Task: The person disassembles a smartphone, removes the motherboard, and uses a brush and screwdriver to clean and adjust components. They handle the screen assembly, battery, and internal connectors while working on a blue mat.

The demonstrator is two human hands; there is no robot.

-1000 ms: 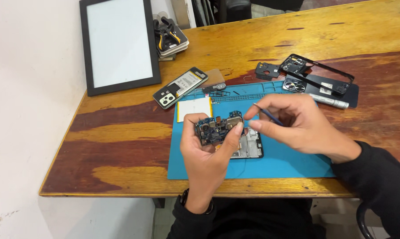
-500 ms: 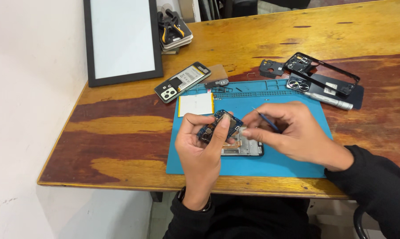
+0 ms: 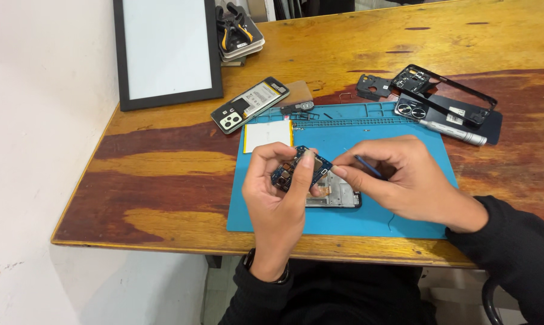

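Left hand (image 3: pixel 278 195) pinches a small dark blue circuit board (image 3: pixel 301 168) upright over the blue mat (image 3: pixel 404 222), while right hand (image 3: pixel 404 180) grips a thin blue tool (image 3: pixel 367 166) by it.

Circuit board (image 3: pixel 301 168) between the hands: dark blue. Mat (image 3: pixel 404 129) beneath the hands: plain blue. Bench (image 3: pixel 163 162) around it: streaked yellow and red-brown wood grain. Sleeves (image 3: pixel 519 247) behind the hands: black.

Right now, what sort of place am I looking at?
Likely a phone repair bench: a blue repair mat on a wooden table, an opened phone, and a circuit board in the left hand.
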